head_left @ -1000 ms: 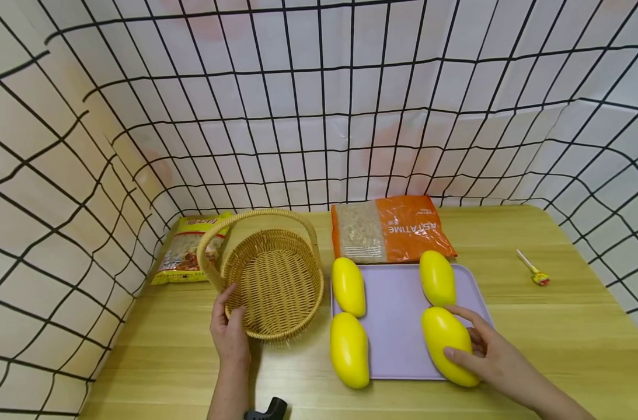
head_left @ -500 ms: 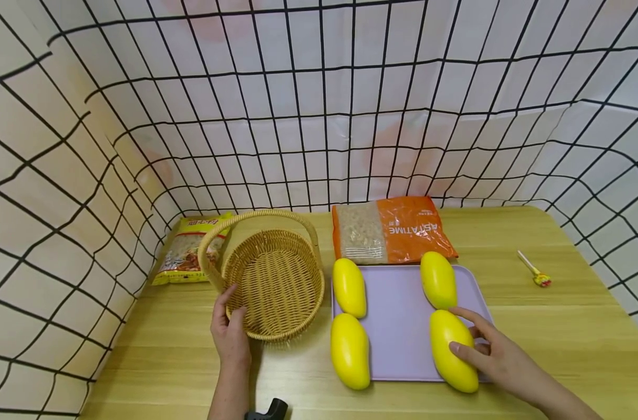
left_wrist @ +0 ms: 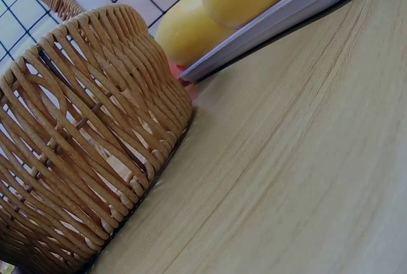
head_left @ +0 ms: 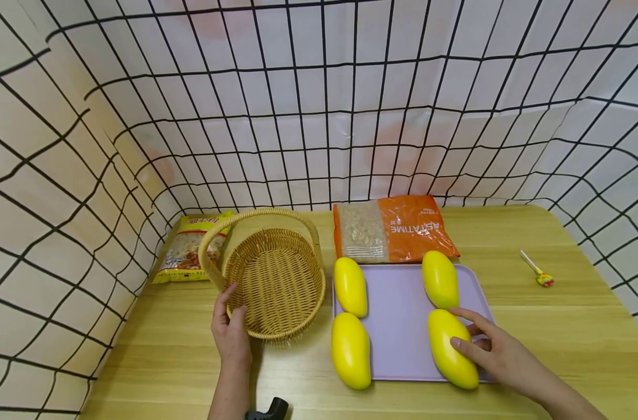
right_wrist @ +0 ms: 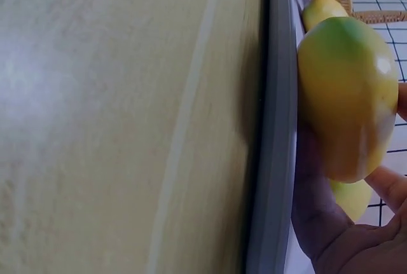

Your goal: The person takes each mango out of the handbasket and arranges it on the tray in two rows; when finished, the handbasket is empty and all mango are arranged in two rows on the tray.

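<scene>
A round wicker basket (head_left: 276, 291) with an arched handle stands left of centre, with nothing inside. My left hand (head_left: 230, 335) grips its left rim, fingertips over the edge; the left wrist view shows only the basket's woven side (left_wrist: 95, 140). On the right, a lilac tray (head_left: 397, 326) bears yellow mangoes near its corners. My right hand (head_left: 499, 353) holds the front right mango (head_left: 450, 350), thumb on top and fingers along the far side. Its greenish end shows in the right wrist view, the mango (right_wrist: 346, 96) lying at the tray's edge. Behind it lies another mango (head_left: 439, 280).
Two more mangoes, one at back left (head_left: 350, 287) and one at front left (head_left: 350, 351), lie along the tray's left edge. An orange bag (head_left: 413, 227) lies behind the tray, a yellow packet (head_left: 187, 248) behind the basket. A lollipop (head_left: 537, 270) lies far right.
My right hand has shifted the front right mango slightly to the right on the tray, still holding it. The left hand and the basket have stayed in place.
</scene>
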Demonstrator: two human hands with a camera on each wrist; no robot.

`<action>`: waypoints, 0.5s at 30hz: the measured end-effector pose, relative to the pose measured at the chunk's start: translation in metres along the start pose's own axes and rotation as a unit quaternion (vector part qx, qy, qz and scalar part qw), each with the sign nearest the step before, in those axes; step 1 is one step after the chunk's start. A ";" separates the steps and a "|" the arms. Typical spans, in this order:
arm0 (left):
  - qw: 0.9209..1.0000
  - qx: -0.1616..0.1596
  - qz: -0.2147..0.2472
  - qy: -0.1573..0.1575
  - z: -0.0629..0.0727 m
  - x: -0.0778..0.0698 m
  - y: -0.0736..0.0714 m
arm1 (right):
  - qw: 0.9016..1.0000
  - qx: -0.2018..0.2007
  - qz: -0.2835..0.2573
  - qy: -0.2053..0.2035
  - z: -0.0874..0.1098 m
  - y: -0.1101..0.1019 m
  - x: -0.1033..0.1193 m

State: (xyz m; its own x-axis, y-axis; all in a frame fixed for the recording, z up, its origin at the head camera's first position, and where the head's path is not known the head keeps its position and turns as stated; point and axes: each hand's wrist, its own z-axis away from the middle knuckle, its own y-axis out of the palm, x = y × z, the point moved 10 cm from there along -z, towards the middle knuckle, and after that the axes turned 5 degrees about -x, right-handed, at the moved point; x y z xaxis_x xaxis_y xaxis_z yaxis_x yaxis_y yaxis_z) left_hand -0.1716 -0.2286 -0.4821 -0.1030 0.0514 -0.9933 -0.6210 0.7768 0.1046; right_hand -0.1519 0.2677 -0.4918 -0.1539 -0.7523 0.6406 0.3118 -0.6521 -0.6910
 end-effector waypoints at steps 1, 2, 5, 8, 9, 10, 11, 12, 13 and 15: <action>1.000 -0.001 0.000 0.000 0.000 0.000 0.000 | 1.000 0.000 0.002 0.004 0.000 -0.001 0.000; 1.000 -0.001 0.000 0.001 0.000 0.000 0.000 | 1.000 0.001 0.001 0.007 -0.001 -0.001 0.000; 1.000 -0.001 0.001 0.004 -0.001 -0.001 0.001 | 1.000 0.004 -0.004 0.016 -0.001 -0.002 -0.001; 1.000 0.001 0.003 0.005 0.000 -0.001 0.002 | 1.000 0.006 -0.008 0.018 -0.001 -0.003 -0.002; 1.000 0.002 0.004 0.005 0.000 -0.001 0.002 | 1.000 0.005 -0.008 0.016 0.000 -0.003 -0.002; 1.000 0.003 0.005 0.004 0.000 -0.001 0.002 | 1.000 0.004 -0.007 0.015 0.001 -0.004 -0.002; 1.000 0.004 0.006 0.002 0.000 -0.001 0.002 | 1.000 0.003 -0.007 0.014 0.001 -0.004 -0.002; 1.000 0.004 0.006 0.000 0.000 0.000 0.001 | 1.000 0.002 -0.006 0.013 0.002 -0.005 -0.002; 1.000 0.004 0.006 -0.003 0.000 0.000 0.001 | 1.000 0.002 -0.003 0.012 0.003 -0.005 -0.002; 1.000 0.003 0.009 -0.006 0.000 0.001 0.000 | 1.000 -0.001 -0.001 0.006 0.004 -0.006 -0.001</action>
State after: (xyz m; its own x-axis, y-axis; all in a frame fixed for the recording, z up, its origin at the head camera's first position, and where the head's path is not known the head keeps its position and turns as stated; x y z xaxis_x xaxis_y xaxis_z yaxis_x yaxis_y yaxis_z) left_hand -0.1715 -0.2290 -0.4829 -0.1049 0.0732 -0.9918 -0.6151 0.7789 0.1225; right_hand -0.1496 0.2730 -0.4870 -0.1660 -0.7528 0.6370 0.3101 -0.6531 -0.6909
